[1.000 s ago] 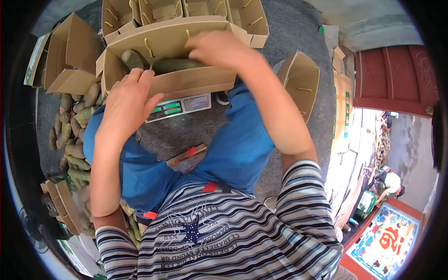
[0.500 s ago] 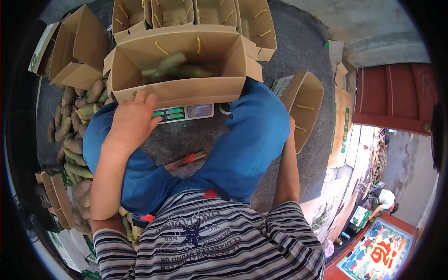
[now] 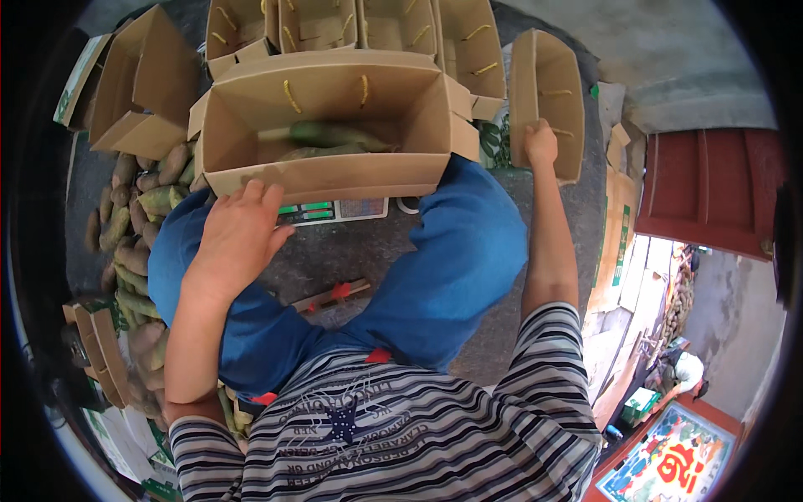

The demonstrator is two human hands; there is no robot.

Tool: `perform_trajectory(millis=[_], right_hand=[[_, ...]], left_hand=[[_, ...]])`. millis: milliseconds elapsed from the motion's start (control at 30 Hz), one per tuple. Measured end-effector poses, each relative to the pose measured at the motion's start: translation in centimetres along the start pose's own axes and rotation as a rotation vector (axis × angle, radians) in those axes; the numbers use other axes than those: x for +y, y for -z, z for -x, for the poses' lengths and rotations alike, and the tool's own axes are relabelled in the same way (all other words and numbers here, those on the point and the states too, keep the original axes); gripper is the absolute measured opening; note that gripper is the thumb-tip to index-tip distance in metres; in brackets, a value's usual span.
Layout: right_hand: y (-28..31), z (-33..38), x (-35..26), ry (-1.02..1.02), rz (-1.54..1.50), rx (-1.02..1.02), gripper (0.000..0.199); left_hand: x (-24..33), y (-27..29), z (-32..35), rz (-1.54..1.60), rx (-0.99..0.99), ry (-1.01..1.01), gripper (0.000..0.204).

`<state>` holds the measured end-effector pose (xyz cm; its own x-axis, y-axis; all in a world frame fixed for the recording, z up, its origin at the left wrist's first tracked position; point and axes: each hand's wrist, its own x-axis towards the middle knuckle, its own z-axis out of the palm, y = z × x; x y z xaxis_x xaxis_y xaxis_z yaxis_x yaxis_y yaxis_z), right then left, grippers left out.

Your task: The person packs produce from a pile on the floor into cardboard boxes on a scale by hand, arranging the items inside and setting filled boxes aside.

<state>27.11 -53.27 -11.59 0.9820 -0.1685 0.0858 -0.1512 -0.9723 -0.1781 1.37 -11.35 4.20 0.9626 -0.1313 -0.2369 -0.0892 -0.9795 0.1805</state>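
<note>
My left hand [image 3: 238,236] lies against the near wall of a large open cardboard box [image 3: 326,174], its fingertips touching the cardboard and the thumb stretched out. Inside that box are long, greenish root vegetables [image 3: 335,136]. The box sits in front of my knees, above a digital scale [image 3: 339,211] whose display partly shows below the near wall. To the right, my right hand [image 3: 541,144] has its fingers closed over the near edge of a narrower cardboard box [image 3: 558,105] with yellow cord handles. Nothing shows inside the visible part of that box.
Several open boxes [image 3: 397,29] with yellow cords stand in a row at the back. Another box [image 3: 146,84] is at the far left. Brown and green root vegetables [image 3: 130,226] are heaped beside my left leg. A person [image 3: 687,372] crouches beyond a red door [image 3: 711,188].
My right hand has moved forward beside my right knee, and the narrow box has shifted away with it to the row's right end. My left hand stays at the large box.
</note>
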Motion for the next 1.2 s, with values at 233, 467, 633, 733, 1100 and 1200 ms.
perform_trajectory(millis=[233, 467, 633, 733, 1100, 1200], right_hand=[[-4.2, 0.4, -0.9, 0.190, -0.052, -0.294, 0.046], [3.7, -2.7, 1.2, 0.484, -0.390, -0.121, 0.038], [16.1, 9.8, -17.5, 0.716, -0.511, -0.366, 0.033], [17.5, 15.4, -23.6, 1.028, -0.190, -0.431, 0.035], [9.8, 17.0, -25.8, 1.184, 0.268, -0.526, 0.052], [8.8, 15.7, -25.1, 1.156, 0.271, -0.570, 0.045]], left_hand=[[-0.5, -1.9, 0.9, 0.046, 0.099, -0.032, 0.032], [1.1, -2.8, -0.5, 0.045, 0.277, -0.096, 0.023], [0.8, -1.5, -0.6, 0.098, 0.247, -0.089, 0.023], [-0.6, -0.2, 0.5, 0.245, 0.627, -0.054, 0.024], [-21.3, -19.9, 13.9, 0.250, 0.585, 1.107, 0.055], [-22.6, -27.0, 20.2, 0.204, 0.247, 1.403, 0.066]])
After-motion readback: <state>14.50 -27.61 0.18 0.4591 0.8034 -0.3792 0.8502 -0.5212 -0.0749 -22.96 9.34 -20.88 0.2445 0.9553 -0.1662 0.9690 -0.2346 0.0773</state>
